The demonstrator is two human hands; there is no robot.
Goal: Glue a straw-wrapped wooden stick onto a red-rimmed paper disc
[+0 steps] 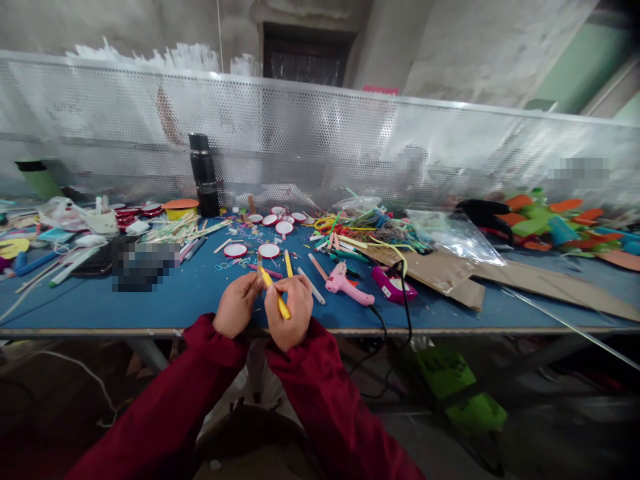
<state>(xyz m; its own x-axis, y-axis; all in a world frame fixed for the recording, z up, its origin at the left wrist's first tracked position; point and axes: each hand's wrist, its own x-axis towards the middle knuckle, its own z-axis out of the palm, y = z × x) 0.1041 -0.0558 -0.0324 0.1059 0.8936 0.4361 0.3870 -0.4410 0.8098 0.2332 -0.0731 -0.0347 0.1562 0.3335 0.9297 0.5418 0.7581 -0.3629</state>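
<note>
My right hand is closed around a yellow marker, whose tip points up and left toward my left hand. Between the fingertips of my left hand is a small wooden stick, held upright, with its lower part hidden by the fingers. The marker's front end is at or very near this stick; whether they touch I cannot tell. Just beyond the hands lie white discs with red rims and a yellow piece that looks like a pen or cap. A white marker rests right of my right hand.
A pink glue gun with a black cable lies to the right, beside a purple device. Cardboard strips and coloured cords are farther right. A black bottle stands behind. Loose wooden sticks fill the left.
</note>
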